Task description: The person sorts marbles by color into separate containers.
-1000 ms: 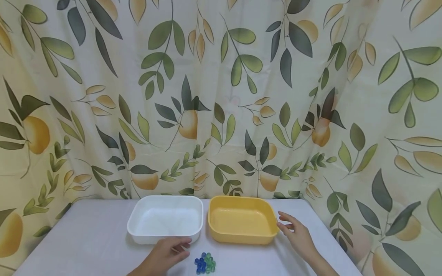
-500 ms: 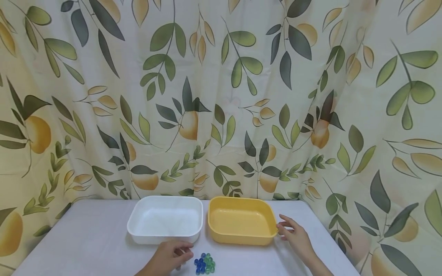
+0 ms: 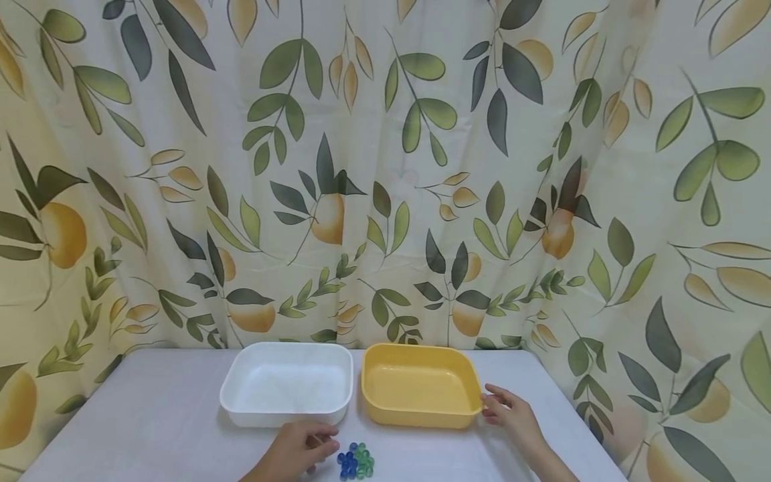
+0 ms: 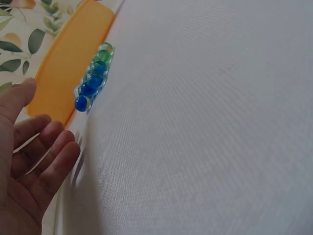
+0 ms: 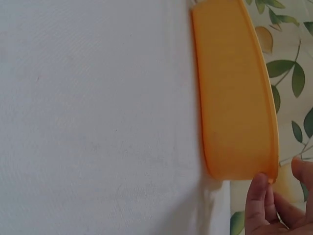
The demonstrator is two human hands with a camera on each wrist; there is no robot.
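Fingers of left hand loosely bent, thumb apart, holding nothing, just left of the marbles. Fingers of right hand relaxed, thumb apart, gripping nothing; fingertips seem to touch the near right corner of the yellow box. Blue marbles and green marbles sit in one cluster, blue left, green right, on the near tabletop. White box is far left, just beside the yellow. Step looks like hands poised, no marble lifted; picking one up would call for a fingertip pinch. No brands, labels or writing readable.
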